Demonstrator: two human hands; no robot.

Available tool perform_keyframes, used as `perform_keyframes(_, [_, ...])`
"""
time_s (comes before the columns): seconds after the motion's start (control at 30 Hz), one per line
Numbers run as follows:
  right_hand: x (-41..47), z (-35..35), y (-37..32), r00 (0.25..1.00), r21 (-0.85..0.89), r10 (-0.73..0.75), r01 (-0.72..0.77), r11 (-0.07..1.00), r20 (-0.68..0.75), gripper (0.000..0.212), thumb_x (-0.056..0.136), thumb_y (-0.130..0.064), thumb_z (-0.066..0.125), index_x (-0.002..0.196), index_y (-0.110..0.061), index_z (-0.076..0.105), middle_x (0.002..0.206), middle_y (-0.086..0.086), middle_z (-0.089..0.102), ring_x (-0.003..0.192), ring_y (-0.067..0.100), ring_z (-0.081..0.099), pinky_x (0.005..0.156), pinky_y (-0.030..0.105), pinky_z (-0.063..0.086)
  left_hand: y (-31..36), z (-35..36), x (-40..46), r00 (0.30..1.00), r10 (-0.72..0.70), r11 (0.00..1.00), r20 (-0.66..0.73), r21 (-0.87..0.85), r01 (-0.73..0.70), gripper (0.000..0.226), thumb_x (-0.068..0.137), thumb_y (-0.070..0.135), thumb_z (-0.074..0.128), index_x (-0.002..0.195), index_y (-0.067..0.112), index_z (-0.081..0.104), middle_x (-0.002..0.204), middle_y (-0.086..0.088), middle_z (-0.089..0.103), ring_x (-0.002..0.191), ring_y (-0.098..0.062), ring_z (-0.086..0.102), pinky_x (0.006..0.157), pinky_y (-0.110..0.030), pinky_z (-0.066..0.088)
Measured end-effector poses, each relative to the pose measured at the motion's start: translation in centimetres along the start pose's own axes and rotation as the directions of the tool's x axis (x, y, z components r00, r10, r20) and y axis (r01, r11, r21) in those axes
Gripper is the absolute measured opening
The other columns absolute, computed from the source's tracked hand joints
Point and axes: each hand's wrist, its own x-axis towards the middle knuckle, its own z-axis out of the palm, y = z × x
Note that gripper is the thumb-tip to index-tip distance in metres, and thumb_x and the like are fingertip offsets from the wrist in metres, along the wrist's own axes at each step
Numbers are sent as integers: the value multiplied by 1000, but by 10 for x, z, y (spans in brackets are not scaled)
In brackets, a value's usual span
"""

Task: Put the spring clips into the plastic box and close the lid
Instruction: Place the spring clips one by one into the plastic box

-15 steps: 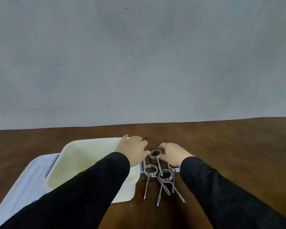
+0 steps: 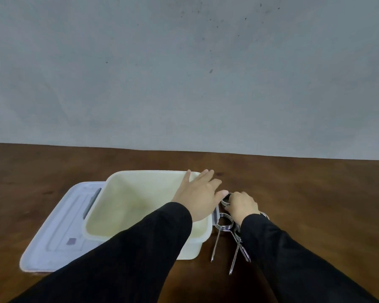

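The right hand [image 2: 242, 205] is now closing its fingers around the coil of the far spring clip [image 2: 226, 199], where half a second ago it was only resting beside it; so the first pick is beginning. The left hand [image 2: 198, 196] is lying flat, fingers apart, on the right rim of the plastic box [image 2: 140, 193], steadying it as before. The other spring clips [image 2: 225, 226] are still lying on the table [image 2: 315, 193] just right of the box. The box is looking empty, and the lid [image 2: 59, 226] is lying at its left.
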Motion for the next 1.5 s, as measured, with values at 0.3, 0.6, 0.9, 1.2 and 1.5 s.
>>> perform_keyframes(0.3, [7,-39,-1,994,112,-82,89,990,-69,29,94,-36,65,86,-9,73,88,11,68,74,28,66,62,30,43,-133,-61,-42,910,-320,943,-262,-177,280,41,104,38,49,137,19,65,139,-1,65,129,-26,58,108,-37,40])
perform_keyframes(0.6, [-70,-196,-101,934,223,-276,325,919,-225,33,101,-32,55,89,-5,71,68,12,62,58,26,54,52,31,36,-220,-45,-63,918,-397,815,22,-451,363,34,105,37,47,129,24,67,117,7,68,112,-19,63,75,-25,46])
perform_keyframes(0.9, [-95,-99,-239,873,64,-416,414,908,256,35,92,-30,66,66,-7,61,56,3,45,50,21,41,47,29,29,-237,-36,-37,943,-324,730,78,-613,302,47,101,41,52,96,-3,69,81,-8,60,71,-25,51,66,-34,40])
perform_keyframes(1.2, [-63,-2,-278,855,-86,-334,397,914,397,19,92,-19,63,101,-3,70,88,10,63,81,27,57,70,32,43,-245,-28,-39,971,-240,726,14,-661,189,48,102,38,52,66,8,44,66,-6,35,58,-16,30,53,-29,26])
perform_keyframes(1.5, [-56,18,-281,843,13,-373,399,917,388,27,88,-20,73,111,-6,71,102,9,67,83,26,56,81,34,46,-250,-21,-35,974,-225,730,3,-661,171,53,102,38,51,59,16,30,58,4,26,55,-16,26,52,-29,22])
